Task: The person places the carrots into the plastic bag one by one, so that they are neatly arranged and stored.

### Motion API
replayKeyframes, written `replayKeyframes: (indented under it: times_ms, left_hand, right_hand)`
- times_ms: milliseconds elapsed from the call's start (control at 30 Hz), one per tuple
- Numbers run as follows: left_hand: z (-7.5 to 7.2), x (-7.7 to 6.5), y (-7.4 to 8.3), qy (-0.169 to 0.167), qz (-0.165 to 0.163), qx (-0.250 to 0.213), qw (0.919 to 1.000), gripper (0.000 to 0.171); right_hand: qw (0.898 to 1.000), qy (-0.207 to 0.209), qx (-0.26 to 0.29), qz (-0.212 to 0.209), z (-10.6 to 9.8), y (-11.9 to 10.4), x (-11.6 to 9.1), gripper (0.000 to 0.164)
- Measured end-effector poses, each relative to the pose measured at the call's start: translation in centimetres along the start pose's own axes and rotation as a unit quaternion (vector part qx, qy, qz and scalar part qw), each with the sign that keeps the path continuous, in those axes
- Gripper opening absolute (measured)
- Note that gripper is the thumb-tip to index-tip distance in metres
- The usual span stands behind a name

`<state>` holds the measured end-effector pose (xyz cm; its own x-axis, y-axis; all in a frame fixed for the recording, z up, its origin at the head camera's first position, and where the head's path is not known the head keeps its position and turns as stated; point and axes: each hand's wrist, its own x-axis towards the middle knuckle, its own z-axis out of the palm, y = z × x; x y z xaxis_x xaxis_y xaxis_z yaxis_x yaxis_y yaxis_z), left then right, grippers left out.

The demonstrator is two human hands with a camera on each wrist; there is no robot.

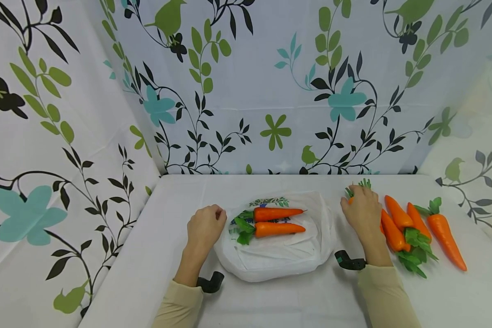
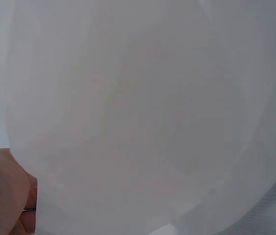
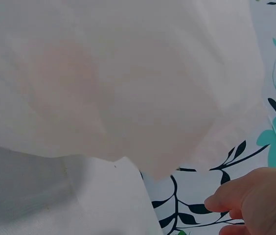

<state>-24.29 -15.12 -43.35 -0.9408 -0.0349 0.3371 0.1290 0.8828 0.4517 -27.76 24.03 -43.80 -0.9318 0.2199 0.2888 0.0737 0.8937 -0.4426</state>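
My left hand (image 1: 205,223) is at the left edge of the white plastic bag (image 1: 270,266), fingers curled in. The fingertips are partly behind the bag film (image 2: 128,122) in the left wrist view, so a hold on it cannot be made out. Two carrots, an upper one (image 1: 274,213) and a lower one (image 1: 276,229), lie side by side on the bag, leafy ends left. At the back right, my right hand (image 1: 362,214) bends over a carrot, its fingers gripping it; green stalks (image 1: 365,183) and a bit of orange show around them.
Right of my right hand lie several more carrots (image 1: 397,214) with leafy tops, plus one carrot (image 1: 447,239) pointing toward me. They rest on a white table (image 1: 180,196). Patterned cloth (image 1: 238,91) with leaves and birds hangs behind and at both sides.
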Motion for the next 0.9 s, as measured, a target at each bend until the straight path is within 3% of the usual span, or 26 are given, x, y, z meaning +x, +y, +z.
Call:
replayKeyframes:
  times_ms: [900]
  left_hand:
    - [0.0,0.1,0.0,-0.003,-0.001,-0.007,1.0000,0.021]
  right_hand:
    - [0.999,-0.029,-0.028,0.033,1.1,1.6,0.0,0.049]
